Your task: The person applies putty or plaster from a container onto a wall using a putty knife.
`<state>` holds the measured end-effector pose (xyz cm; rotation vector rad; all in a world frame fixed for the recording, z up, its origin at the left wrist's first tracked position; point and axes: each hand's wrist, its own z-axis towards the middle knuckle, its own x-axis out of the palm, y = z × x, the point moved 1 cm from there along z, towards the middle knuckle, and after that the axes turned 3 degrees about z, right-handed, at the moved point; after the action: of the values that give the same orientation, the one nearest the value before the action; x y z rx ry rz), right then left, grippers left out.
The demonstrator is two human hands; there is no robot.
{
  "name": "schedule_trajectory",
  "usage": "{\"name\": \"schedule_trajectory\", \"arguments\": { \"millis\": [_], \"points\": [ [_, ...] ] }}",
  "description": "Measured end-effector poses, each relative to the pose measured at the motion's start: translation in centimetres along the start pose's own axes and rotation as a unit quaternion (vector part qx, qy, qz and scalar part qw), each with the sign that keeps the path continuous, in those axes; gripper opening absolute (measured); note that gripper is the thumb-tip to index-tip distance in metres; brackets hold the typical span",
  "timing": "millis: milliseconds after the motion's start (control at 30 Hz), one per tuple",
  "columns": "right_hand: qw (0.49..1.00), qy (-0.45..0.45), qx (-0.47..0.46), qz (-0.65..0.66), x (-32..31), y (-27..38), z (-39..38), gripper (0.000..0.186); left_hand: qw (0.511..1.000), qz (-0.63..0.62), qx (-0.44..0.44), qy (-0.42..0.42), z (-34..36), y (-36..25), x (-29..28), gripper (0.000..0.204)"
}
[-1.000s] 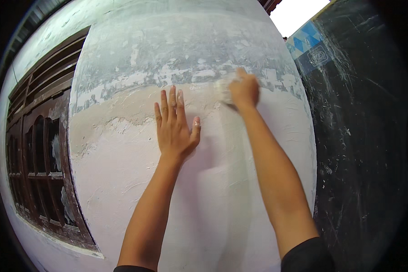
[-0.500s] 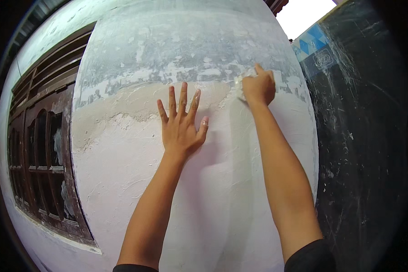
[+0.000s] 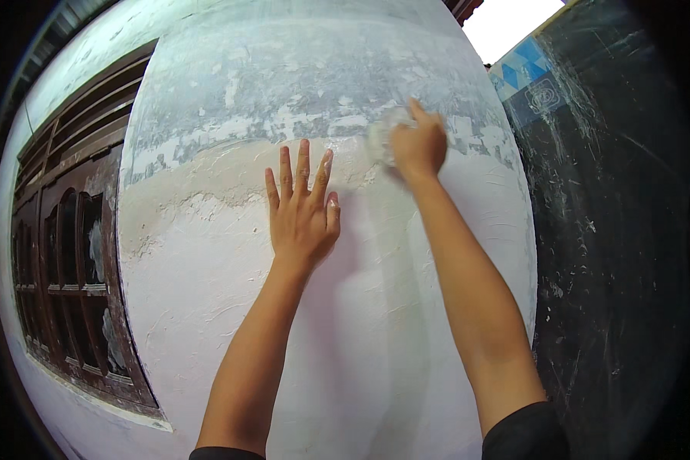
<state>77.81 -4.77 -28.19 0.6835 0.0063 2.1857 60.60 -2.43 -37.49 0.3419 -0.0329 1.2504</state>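
Observation:
My left hand (image 3: 305, 230) lies on the plastered wall (image 3: 207, 307) with its fingers spread and nothing held. Its fingertips reach the beige band of plaster, and whitish smears show on a few of them. Up and to the right, my right hand (image 3: 422, 149) is closed on a whitish, crumpled-looking piece (image 3: 382, 138), held against the wall where the beige band meets the patchy grey area. Motion blurs this piece, so its kind does not show. One finger of that hand points upward past it.
On the left, a dark brown wooden window (image 3: 77, 261) with slatted vents is set in the wall. To the right stands a dark, scuffed surface (image 3: 606, 253) with a strip of blue patterned tile (image 3: 525, 69) near its top. Bright light shows at the upper right.
My right hand has moved left along the wall with the whitish piece. My left hand stays in about the same place, its thumb now closer to the fingers. The view has shifted slightly.

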Motion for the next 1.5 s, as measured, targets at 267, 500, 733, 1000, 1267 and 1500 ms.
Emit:
{"name": "schedule_trajectory", "arguments": {
  "millis": [267,500,733,1000,1267,1500],
  "points": [
    [0.998,0.041,-0.003,-0.044,-0.9,-2.2,1.7,0.046,1.000,-0.010,-0.019,-0.014,0.0,0.0,0.2,0.062],
    [0.971,0.138,-0.195,-0.016,1.9,-1.4,-0.7,0.047,0.999,-0.011,-0.026,-0.033,0.0,0.0,0.3,0.061],
    [0.991,0.058,-0.113,0.043,-0.8,-3.2,1.6,0.046,0.999,-0.018,-0.024,-0.031,-0.1,-0.1,0.5,0.060],
    [0.999,0.005,-0.039,0.003,-1.3,-2.2,0.2,0.046,0.999,-0.015,-0.027,-0.036,-0.2,0.4,0.5,0.058],
    [0.993,0.044,0.055,-0.100,-1.5,-2.4,1.5,0.045,0.999,-0.016,-0.023,-0.038,-0.1,0.0,0.7,0.058],
    [0.984,0.149,-0.094,-0.019,1.2,0.1,-1.8,0.045,0.999,-0.016,-0.028,-0.043,-0.4,0.7,0.8,0.058]
  ]
}}
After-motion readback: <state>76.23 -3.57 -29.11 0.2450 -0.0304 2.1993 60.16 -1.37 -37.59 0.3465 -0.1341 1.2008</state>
